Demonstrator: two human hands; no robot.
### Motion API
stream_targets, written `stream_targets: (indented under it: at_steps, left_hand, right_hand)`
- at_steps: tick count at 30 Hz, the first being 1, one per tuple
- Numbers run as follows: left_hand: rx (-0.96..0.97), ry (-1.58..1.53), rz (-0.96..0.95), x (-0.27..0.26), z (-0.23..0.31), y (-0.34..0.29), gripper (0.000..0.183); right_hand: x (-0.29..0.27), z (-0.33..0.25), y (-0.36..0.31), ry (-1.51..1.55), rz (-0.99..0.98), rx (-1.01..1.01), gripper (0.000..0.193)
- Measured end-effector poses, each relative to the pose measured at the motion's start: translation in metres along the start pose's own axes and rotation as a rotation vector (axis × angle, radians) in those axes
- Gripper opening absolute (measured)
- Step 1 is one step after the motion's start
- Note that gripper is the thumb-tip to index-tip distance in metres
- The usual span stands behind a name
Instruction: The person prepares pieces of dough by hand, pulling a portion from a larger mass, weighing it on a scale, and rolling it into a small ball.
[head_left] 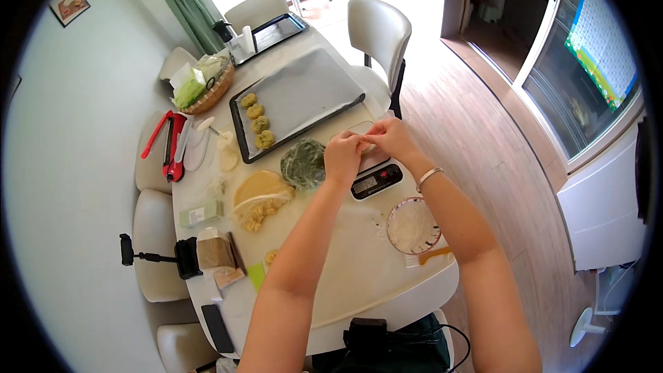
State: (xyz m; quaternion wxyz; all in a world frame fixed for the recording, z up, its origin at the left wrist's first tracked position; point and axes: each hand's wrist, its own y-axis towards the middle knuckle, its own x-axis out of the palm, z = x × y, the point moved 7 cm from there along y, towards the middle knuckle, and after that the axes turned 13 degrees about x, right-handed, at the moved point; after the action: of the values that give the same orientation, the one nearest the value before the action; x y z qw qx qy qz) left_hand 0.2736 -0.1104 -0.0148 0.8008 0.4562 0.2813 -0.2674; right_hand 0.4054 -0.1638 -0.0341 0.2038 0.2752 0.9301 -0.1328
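My left hand (344, 157) and my right hand (391, 139) meet above a kitchen scale (376, 180) with a black display panel. Their fingers pinch together at the tips; whatever lies between them is too small or hidden to name. Just left of my left hand sits a dark green mass wrapped in clear plastic (303, 164). Beyond it, a black baking tray (307, 122) lined with parchment holds several greenish-yellow dough balls (260, 124) along its left side. Left of my forearm lies a yellow dough (260, 193), crumbly at its near end, partly under plastic.
A patterned bowl of white powder (413, 226) stands by my right forearm, with an orange-handled brush (432, 256) beside it. At left are a red tool (177, 146), a wicker basket (210, 93) and a phone holder (185, 257). A second tray (280, 31) lies at the far end.
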Motion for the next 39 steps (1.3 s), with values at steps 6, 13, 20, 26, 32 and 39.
stream_targets:
  at_steps: [6, 13, 20, 26, 32, 39]
  left_hand:
    - [0.018, 0.158, -0.055, -0.021, 0.012, -0.011, 0.039]
    - [-0.182, -0.180, 0.203, -0.093, 0.061, -0.133, 0.047]
    - [-0.322, -0.148, 0.267, -0.100, 0.050, -0.239, 0.040]
    - [-0.334, -0.197, 0.280, -0.094, 0.040, -0.246, 0.040]
    - [-0.302, -0.198, 0.298, -0.093, 0.042, -0.246, 0.038]
    - [-0.297, -0.178, 0.295, -0.096, 0.048, -0.241, 0.038]
  right_hand:
    - [-0.002, -0.065, -0.062, -0.502, 0.377, -0.420, 0.019]
    - [0.061, -0.063, -0.194, 0.224, -0.001, -0.342, 0.016]
    - [0.150, 0.002, -0.211, 0.261, -0.230, -0.155, 0.022]
    - [0.153, 0.008, -0.211, 0.298, -0.223, -0.182, 0.019]
    - [0.150, 0.009, -0.212, 0.314, -0.215, -0.163, 0.021]
    - [0.151, 0.007, -0.212, 0.304, -0.224, -0.188, 0.019]
